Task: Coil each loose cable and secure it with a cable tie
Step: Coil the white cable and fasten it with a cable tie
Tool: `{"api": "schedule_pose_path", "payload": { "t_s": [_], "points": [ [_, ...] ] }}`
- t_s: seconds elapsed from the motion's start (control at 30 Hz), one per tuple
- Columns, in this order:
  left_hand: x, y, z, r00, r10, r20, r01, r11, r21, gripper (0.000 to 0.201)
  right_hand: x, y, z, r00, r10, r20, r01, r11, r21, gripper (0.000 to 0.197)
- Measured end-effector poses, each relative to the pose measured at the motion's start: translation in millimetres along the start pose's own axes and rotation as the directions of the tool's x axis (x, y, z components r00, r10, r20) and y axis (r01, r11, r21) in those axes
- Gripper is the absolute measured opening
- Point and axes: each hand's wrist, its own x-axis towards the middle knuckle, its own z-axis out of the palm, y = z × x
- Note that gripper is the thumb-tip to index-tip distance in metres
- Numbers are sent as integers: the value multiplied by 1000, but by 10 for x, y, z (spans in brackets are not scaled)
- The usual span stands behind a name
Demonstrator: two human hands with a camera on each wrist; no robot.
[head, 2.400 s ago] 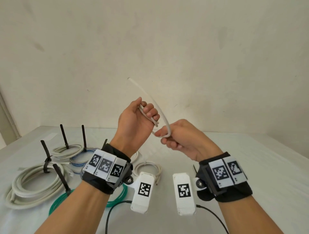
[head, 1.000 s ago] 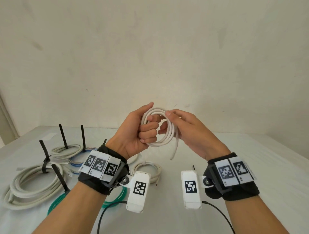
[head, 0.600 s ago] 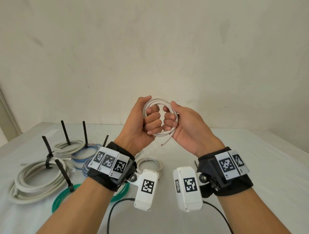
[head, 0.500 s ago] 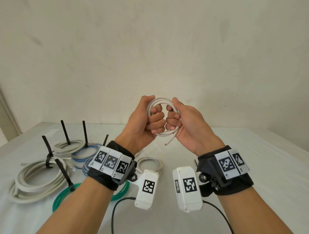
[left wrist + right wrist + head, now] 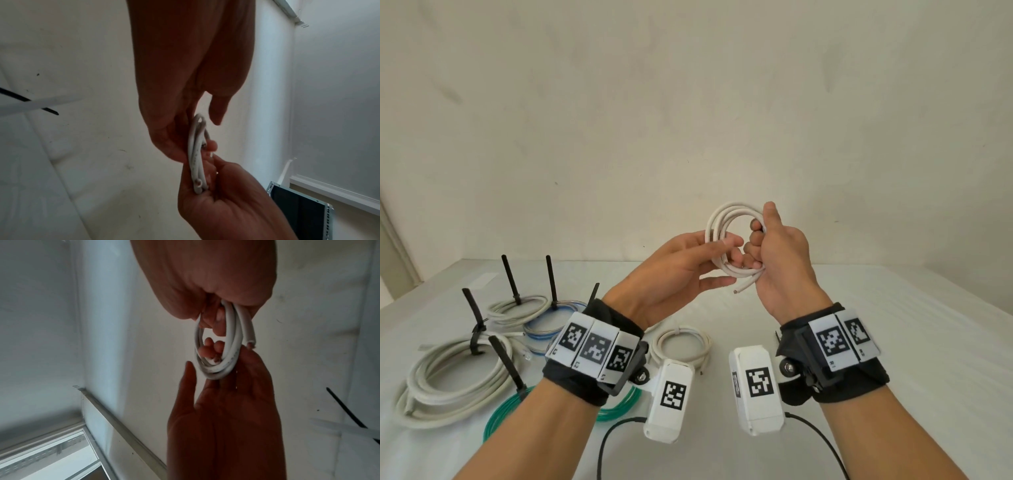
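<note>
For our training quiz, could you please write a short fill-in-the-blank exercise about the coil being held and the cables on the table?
1. The white coil is gripped by the ____ hand.
2. The left hand has its fingers ____, touching the coil.
3. The held coil carries ____ cable tie.
4. The coil on the table nearest the left forearm is ____ in colour.

Missing words: right; straight; no; green
</note>
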Motion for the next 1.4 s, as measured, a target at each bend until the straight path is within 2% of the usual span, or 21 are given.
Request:
{"api": "schedule_pose_path", "payload": {
  "t_s": [0.1,0.2,0.27,0.33,0.4,0.5,0.57,0.7,0.8,0.9,0.97,1.03,1.1,1.2,1.3,1.4],
  "points": [
    [11,-36,18,999,-35,-16,34,996,-84,23,-26,-37,12,1000,9,16,-10,999,43,42],
    [17,-44,18,998,-70,3,69,973,-219,25,-54,-93,33,1000,-6,30,5,999,38,41],
    [35,-34,30,996,-82,-20,76,971,-225,29,-49,-92,39,999,-39,18,39,999,-15,42],
    [38,-7,61,992,-70,-104,60,993,-101,27,-36,-75,41,998,-70,6,70,996,-63,43],
    [25,23,74,978,-11,-210,32,995,98,14,-27,-65,36,995,-98,-8,96,990,-107,43],
    [-5,44,45,962,84,-260,-9,962,274,17,-35,-59,26,991,-134,-17,128,974,-187,45],
    [-32,90,25,969,88,-229,-15,953,304,16,-29,-59,19,988,-156,-7,149,958,-246,47],
    [-109,190,-47,998,-63,-24,67,927,368,19,13,-74,-33,982,-190,20,186,928,-324,42],
    [-132,199,-87,993,-117,13,101,903,417,24,29,-95,-79,980,-173,102,199,899,-389,45],
    [-109,178,-87,998,-59,-34,67,935,347,31,15,-116,-107,964,-129,235,231,841,-489,43],
    [-84,171,-64,998,-18,-68,34,969,245,34,-14,-131,-112,934,-86,346,264,818,-511,42],
    [-64,170,-40,997,-74,-31,75,997,35,37,-46,-143,-111,900,-57,432,300,801,-518,43],
    [-60,180,-10,985,-167,42,171,977,-130,48,-60,-155,-113,874,-47,483,342,766,-545,46],
    [-40,146,26,979,-203,6,202,972,-118,54,-66,-135,-113,865,-31,500,365,723,-587,48],
    [-16,90,102,980,-127,-151,122,992,-42,51,-59,-111,-102,871,15,491,296,781,-549,51],
    [30,28,122,944,-69,-321,30,992,-125,49,-85,-83,-46,884,88,459,132,895,-426,45]
  ]
}}
